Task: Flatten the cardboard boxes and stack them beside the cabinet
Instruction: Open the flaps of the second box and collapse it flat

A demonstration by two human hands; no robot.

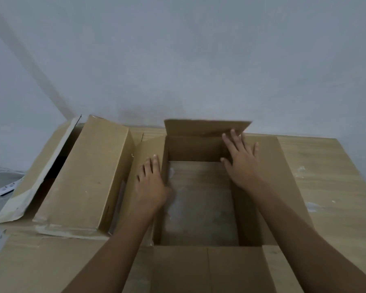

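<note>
An open-topped cardboard box (283,180) stands in the middle of the wooden table, all its flaps folded outward; through its open bottom I see the tabletop. My left hand (150,182) lies flat, fingers spread, on the box's left flap and wall edge. My right hand (241,163) reaches into the far right corner, fingers spread, touching the far flap (199,127), which stands nearly upright. A second cardboard box (82,176) lies to the left, with a taped flap hanging open. No cabinet is in view.
The wooden table (330,187) runs to a grey wall at the back. Flat cardboard (30,263) lies under the left box at the near left. A white power strip (6,188) with a cable lies on the floor at far left.
</note>
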